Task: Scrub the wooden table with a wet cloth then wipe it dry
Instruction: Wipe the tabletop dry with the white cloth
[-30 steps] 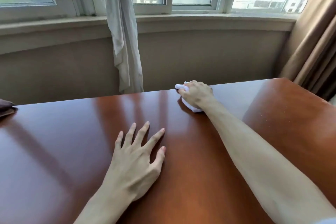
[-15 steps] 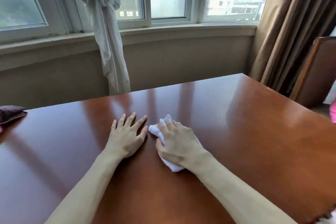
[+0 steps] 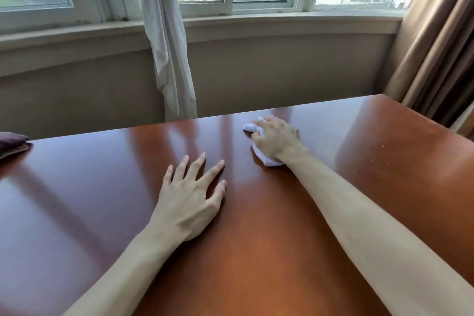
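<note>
Right hand (image 3: pixel 278 137) farther out than before — fingers closed on white cloth (image 3: pixel 264 158), its length toward the window — left hand (image 3: pixel 191 202) flat

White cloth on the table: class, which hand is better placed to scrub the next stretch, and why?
Right. The right hand already presses the white cloth onto the wooden table; the left hand lies flat and empty, bracing.

The table (image 3: pixel 102 200) is shiny reddish brown with pale streaks of light. The cloth (image 3: pixel 264 159) is white. One curtain (image 3: pixel 166 59) is thin and white, the other curtain (image 3: pixel 436 46) is tan. A dark purple cushion (image 3: pixel 11 142) sits at the edge.
</note>
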Motion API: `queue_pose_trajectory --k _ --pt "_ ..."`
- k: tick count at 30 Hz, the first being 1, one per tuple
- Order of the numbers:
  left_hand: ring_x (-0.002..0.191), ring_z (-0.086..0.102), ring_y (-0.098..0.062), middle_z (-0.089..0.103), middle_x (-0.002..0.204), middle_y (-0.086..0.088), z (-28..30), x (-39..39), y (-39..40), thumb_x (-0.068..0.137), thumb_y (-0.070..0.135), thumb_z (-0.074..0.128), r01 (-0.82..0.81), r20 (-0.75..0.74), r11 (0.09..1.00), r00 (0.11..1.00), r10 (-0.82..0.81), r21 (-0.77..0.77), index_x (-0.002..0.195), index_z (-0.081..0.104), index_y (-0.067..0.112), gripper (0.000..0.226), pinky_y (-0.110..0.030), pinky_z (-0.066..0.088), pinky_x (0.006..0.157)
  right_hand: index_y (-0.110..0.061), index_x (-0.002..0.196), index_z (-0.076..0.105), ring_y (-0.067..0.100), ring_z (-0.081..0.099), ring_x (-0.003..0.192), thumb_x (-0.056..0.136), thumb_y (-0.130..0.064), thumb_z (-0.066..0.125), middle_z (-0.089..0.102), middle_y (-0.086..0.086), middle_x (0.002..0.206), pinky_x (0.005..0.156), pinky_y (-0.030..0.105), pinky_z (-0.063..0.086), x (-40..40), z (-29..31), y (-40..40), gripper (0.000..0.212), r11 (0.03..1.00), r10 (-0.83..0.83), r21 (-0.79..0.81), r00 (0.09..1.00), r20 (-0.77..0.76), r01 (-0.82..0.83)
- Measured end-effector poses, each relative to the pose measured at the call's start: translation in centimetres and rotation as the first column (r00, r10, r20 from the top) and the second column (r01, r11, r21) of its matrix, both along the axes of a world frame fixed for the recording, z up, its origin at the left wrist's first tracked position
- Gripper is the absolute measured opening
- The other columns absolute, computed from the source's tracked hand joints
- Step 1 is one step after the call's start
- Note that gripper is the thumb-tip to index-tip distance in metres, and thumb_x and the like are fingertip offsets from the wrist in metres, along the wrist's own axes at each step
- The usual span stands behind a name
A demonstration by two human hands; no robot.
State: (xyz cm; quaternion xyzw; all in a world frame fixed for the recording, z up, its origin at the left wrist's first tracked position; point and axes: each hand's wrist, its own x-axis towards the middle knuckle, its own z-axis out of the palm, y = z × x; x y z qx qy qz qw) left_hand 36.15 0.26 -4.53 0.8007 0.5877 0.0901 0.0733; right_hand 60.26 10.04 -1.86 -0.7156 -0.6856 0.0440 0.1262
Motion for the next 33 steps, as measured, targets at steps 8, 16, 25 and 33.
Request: queue_pose_trajectory --k 8,16,25,33 --pt "0.155 -0.007 -0.013 0.003 0.167 0.018 0.1 0.1 0.3 0.088 0.07 0.007 -0.029 0.013 0.999 0.999 0.029 0.017 0.151 0.007 0.062 0.064 -0.042 -0.002 0.126 -0.034 0.106 0.06 0.028 0.056 0.116 0.091 -0.037 0.028 0.059 -0.002 0.127 0.08 0.04 0.039 1.4 0.4 7.7 0.036 0.997 -0.067 -0.046 0.997 0.031 0.068" --pt "0.155 0.0 -0.02 0.009 0.169 0.01 0.4 0.3 0.0 0.099 0.063 0.022 -0.004 -0.002 0.999 1.0 0.004 -0.037 0.153 0.016 0.056 0.055 -0.047 -0.001 0.125 -0.037 0.15 0.043 0.01 0.024 0.151 0.1 -0.037 0.037 0.03 -0.014 0.164 0.115 0.037 0.03 -2.8 0.2 -13.2 0.05 0.985 0.169 -0.027 0.986 0.012 -0.169" --pt "0.156 0.002 -0.02 0.011 0.169 0.008 0.8 0.3 -0.3 0.101 0.06 0.026 -0.011 0.017 0.999 1.0 0.011 -0.035 0.154 0.02 0.053 0.054 -0.046 0.0 0.125 -0.047 0.143 0.05 0.004 0.031 0.147 0.097 -0.042 0.044 0.035 -0.029 0.157 0.113 0.035 0.035 -2.5 0.1 -19.8 0.047 0.988 0.153 0.011 0.985 -0.083 -0.152" --pt "0.154 -0.007 -0.009 0.003 0.167 0.021 -0.3 -0.1 0.5 0.086 0.072 0.007 -0.019 0.034 1.0 0.999 0.018 0.011 0.15 0.009 0.063 0.064 -0.038 -0.004 0.126 -0.04 0.116 0.066 0.031 0.055 0.12 0.094 -0.045 0.029 0.057 0.0 0.126 0.086 0.039 0.037 2.0 0.2 3.2 0.043 0.997 -0.064 -0.032 0.998 -0.021 0.063"
